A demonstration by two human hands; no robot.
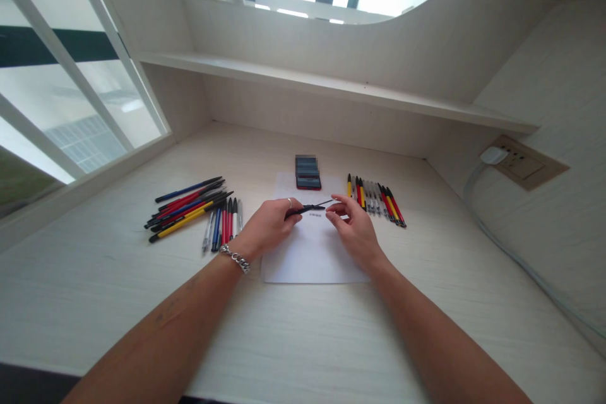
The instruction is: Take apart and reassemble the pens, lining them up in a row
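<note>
My left hand (pixel 274 224), with a ring and a chain bracelet, is closed around a black pen barrel (pixel 294 211) above the white paper (pixel 307 259). A thin dark rod like a pen refill (pixel 324 203) runs from the barrel to the fingertips of my right hand (pixel 350 224). Those fingers are curled around its far end; their exact contact is too small to make out. Close below the rod is a short black piece (pixel 316 207). Small dark marks or bits (pixel 315 215) show on the paper between my hands.
A mixed pile of pens (pixel 189 205) lies at left, beside a row of upright-pointing pens (pixel 222 224). More pens (pixel 376 199) lie in a row at right. A phone (pixel 307 173) rests behind the paper. A white cable (pixel 492 237) hangs from the wall socket (pixel 528 164).
</note>
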